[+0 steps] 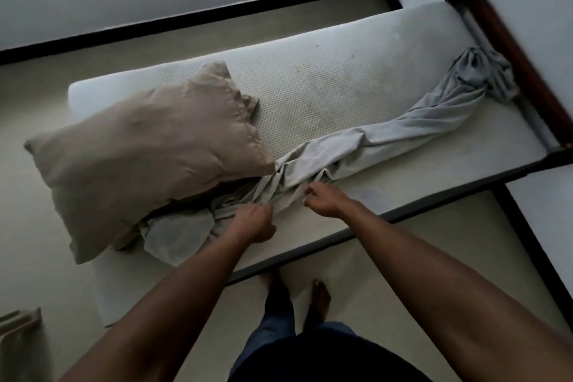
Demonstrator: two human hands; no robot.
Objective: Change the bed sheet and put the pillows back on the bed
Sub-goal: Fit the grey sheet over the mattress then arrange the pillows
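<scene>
Right beside the pillow (139, 149), the left hand (255, 220) and right hand (322, 200) have fingers curled around the bunched grey sheet (387, 139). The sheet's end is pinned under that pillow, so a hard yank probably drags the pillow off the mattress (325, 77).

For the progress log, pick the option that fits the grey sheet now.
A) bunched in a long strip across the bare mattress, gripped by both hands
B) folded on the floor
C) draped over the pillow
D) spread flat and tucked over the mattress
A: the grey sheet lies bunched in a long strip across the bare mattress, and the left hand and right hand both grip it.
</scene>
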